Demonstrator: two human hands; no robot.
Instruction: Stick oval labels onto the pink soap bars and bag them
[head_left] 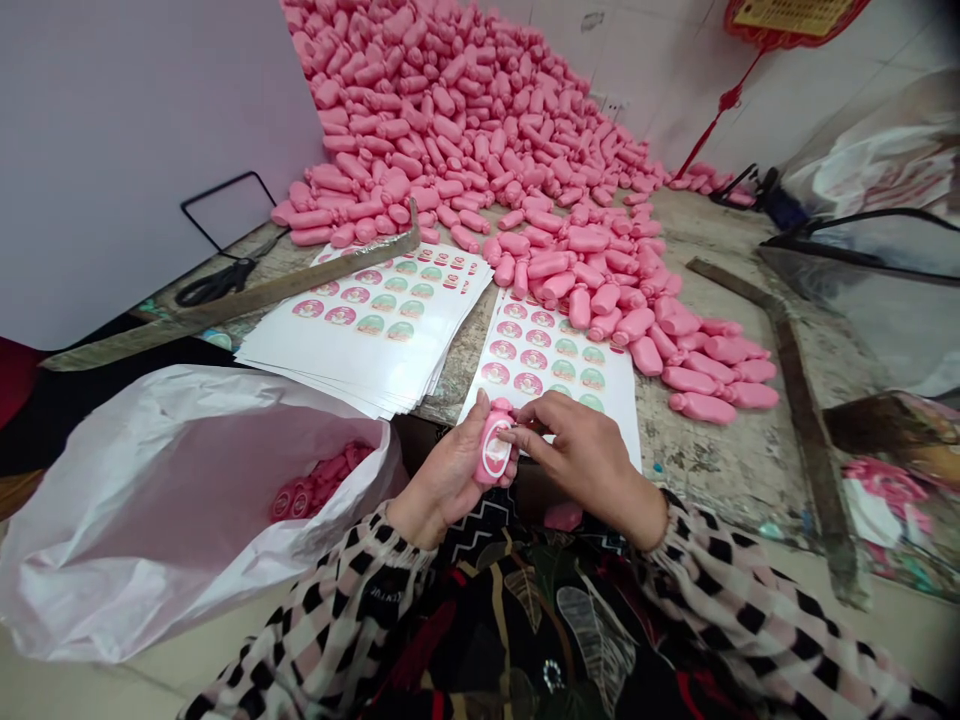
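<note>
Head view: left hand [451, 468] clasps a pink bottle [484, 462] while right hand [585, 450], pinch unclear, seemingly applies its oval label [496, 452], needing even pressing.

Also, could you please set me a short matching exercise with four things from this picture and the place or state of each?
Things:
1. Scissors
2. White bag
3. Labelled bottle
4. Big pink heap

Places or states:
A. Held in the person's left hand
B. Piled up by the tiled wall
C. Lying to the left of the stacked printed sheets
D. Open, with pink items inside

Pairs: 1-C, 2-D, 3-A, 4-B
</note>
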